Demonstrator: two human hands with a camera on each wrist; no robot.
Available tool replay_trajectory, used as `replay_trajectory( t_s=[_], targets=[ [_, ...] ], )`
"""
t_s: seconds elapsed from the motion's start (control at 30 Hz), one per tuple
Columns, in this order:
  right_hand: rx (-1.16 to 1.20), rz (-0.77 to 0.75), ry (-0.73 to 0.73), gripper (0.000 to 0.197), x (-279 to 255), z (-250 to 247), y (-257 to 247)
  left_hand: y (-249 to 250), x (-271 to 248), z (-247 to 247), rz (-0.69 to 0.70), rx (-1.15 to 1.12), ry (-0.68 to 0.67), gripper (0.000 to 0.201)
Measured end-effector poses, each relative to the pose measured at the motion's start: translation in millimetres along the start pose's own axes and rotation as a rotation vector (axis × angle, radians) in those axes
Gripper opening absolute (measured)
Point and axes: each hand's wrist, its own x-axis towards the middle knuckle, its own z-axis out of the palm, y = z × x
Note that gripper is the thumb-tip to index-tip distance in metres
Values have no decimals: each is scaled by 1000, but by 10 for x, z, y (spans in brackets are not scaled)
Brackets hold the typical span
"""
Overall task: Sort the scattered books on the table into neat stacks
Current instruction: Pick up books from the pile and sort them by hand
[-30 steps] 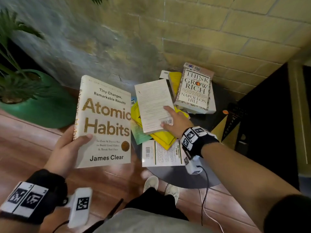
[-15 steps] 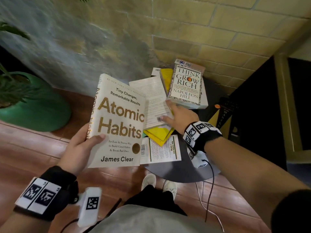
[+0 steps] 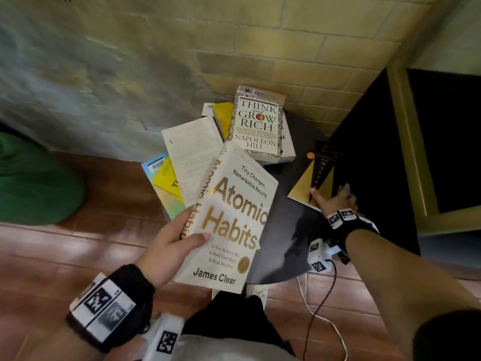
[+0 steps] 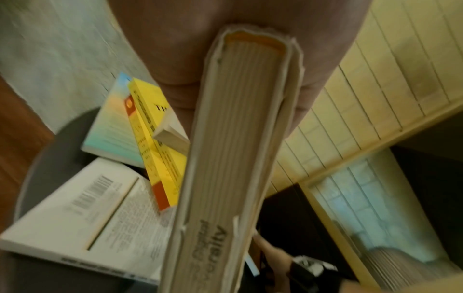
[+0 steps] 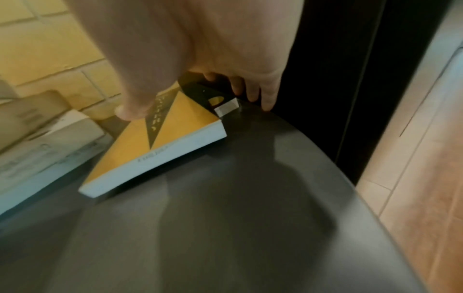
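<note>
A green pot [image 3: 33,183] is seen far to the left on the wooden floor [image 3: 78,251]. Next, a light blue book [image 3: 158,183] and a yellow book [image 3: 166,178] are piled under a white book [image 3: 192,152] on the left part of the round dark table [image 3: 283,246]. The cream book "Atomic Habits" [image 3: 234,220] is held up over the table by the left hand [image 3: 169,246]; its spine sits in the palm, with the thumb on the front cover and the fingers curled round the back. Behind it, "Think and Grow Rich" [image 3: 257,126] is lying on top of a small stack by the brick wall [image 3: 286,48]. To the right, a black and gold book [image 5: 155,130] is gripped at the table's edge by the right hand [image 3: 335,199], thumb on its cover and fingers curled round its far side.
</note>
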Motion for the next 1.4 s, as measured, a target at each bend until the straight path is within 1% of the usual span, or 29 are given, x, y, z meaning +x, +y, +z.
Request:
replay_trajectory(
  t_s=[0.1,0.2,0.3,0.37,0.47,0.57,0.6,0.63,0.7,0.77,0.8,0.83,0.87,0.9,0.93,1.0,1.03,1.07,1.17,1.3,1.4],
  targets=[
    [-1,-22,-39,114,143,11,-75,-51,121,166,-3,17,-53,44],
    [-49,-29,-26,116,237,-19,-153,-80,223,244,-9,14,-65,43],
    [-51,15,-52,117,296,-69,-201,-67,296,293,-10,9,-74,42],
    [-53,46,-89,121,335,-92,-226,-58,331,308,-11,21,-70,42],
    [-14,89,-136,128,355,-127,-258,-58,366,325,-11,28,-59,42],
    [37,126,-171,129,377,-148,-283,-79,386,346,-14,26,-54,44],
    [106,139,-178,124,389,-157,-285,-83,387,354,-10,26,-54,42],
    [178,153,-191,116,398,-166,-283,-79,386,365,-5,29,-51,40],
    [225,186,-257,95,377,-224,-287,-82,387,377,1,39,-48,39],
    [261,177,-305,79,367,-265,-300,-89,391,371,-7,49,-48,39],
    [263,167,-290,70,358,-276,-308,-93,390,365,-14,48,-48,39],
    [274,164,-270,62,217,-365,-389,-96,392,358,-16,45,-45,39],
    [272,169,-258,59,192,-370,-410,-105,396,353,-17,43,-42,39],
    [287,178,-259,60,216,-355,-412,-110,400,349,-22,43,-37,38],
    [302,178,-250,66,343,-271,-348,-109,401,350,-29,43,-38,38],
    [281,166,-191,89,304,-246,-373,-117,406,338,-43,50,-45,40],
    [243,144,-149,94,272,-254,-382,-117,410,335,-52,60,-49,42],
    [222,109,-111,92,265,-255,-376,-123,415,334,-62,69,-54,45],
    [246,-8,-68,76,176,-339,-365,-159,454,386,-94,73,-71,52],
    [265,-191,112,60,44,-539,-334,-216,534,609,-182,20,-130,53],
    [432,-286,197,57,-76,-733,-389,-229,601,844,-171,65,-199,48]
  ],
)
